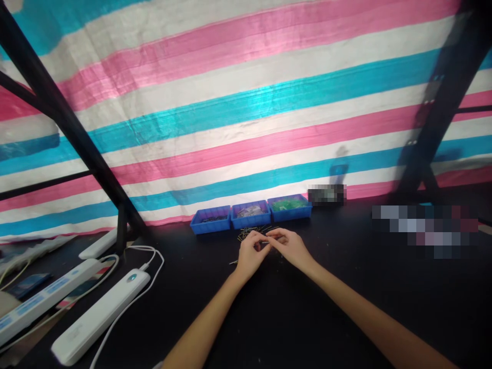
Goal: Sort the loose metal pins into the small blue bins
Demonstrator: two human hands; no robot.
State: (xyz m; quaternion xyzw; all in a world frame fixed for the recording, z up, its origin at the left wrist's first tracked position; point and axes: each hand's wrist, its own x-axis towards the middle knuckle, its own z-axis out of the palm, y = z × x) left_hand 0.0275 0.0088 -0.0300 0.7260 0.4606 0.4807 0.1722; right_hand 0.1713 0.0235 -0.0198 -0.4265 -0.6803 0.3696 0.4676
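Note:
My left hand (251, 252) and my right hand (286, 244) meet fingertip to fingertip over the black table. Both are closed in a pinch around something small and pale between them, too small to name. Just beyond my fingers lies a loose pile of thin, brass-coloured screw-like pieces (246, 233). One slim piece (233, 263) lies apart, left of my left wrist. Behind the pile stand three blue bins in a row: the left bin (198, 227) holds dark small parts, the middle bin (240, 224) clear ones, the right bin (282, 216) green ones.
A white power bank-like device (100, 318) with a cable lies at the left, beside a white power strip (49, 292). Black frame posts (84, 143) rise at both sides, before a striped sheet (230, 123). Blurred-out items stand at the right.

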